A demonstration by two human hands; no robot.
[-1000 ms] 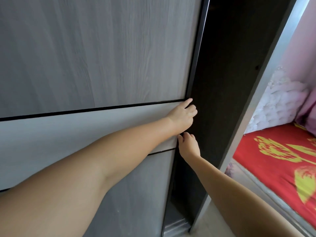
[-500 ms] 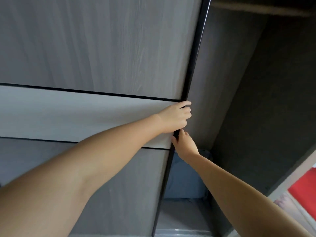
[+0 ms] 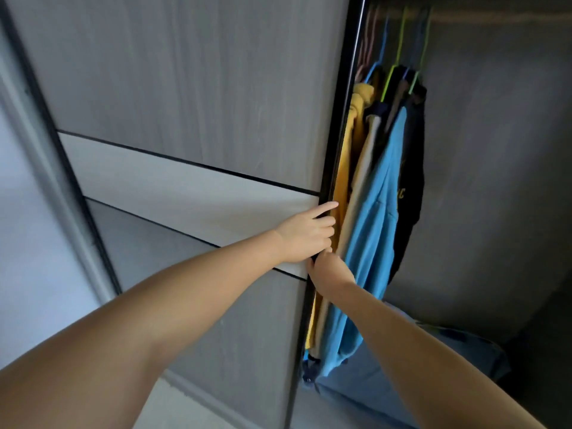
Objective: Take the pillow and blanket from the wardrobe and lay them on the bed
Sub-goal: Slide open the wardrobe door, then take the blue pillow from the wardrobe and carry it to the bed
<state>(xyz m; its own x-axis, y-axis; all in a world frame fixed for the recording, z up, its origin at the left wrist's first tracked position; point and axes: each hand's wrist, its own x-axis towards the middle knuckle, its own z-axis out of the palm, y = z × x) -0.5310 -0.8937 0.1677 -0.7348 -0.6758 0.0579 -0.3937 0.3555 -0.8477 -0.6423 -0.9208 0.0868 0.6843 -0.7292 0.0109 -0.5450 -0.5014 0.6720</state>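
The grey sliding wardrobe door [image 3: 192,97] fills the left of the head view, with a pale band across its middle. My left hand [image 3: 306,235] presses against the door's black right edge, its index finger stretched out. Just below it, my right hand [image 3: 329,272] curls its fingers around the same edge. The wardrobe stands open on the right. On its floor lies a bluish-grey soft bundle [image 3: 458,351], partly hidden by my right arm; whether it is the pillow or the blanket I cannot tell.
Hanging clothes [image 3: 377,193] in yellow, beige, blue and black fill the opening right beside the door edge, on coloured hangers [image 3: 399,41] from a rail. The dark wardrobe interior [image 3: 501,181] lies to the right. A pale wall [image 3: 28,243] is at far left.
The door has slid further left with both hands on its edge. The opening is wider, and the hanging clothes and more of the bluish bundle have come into view.
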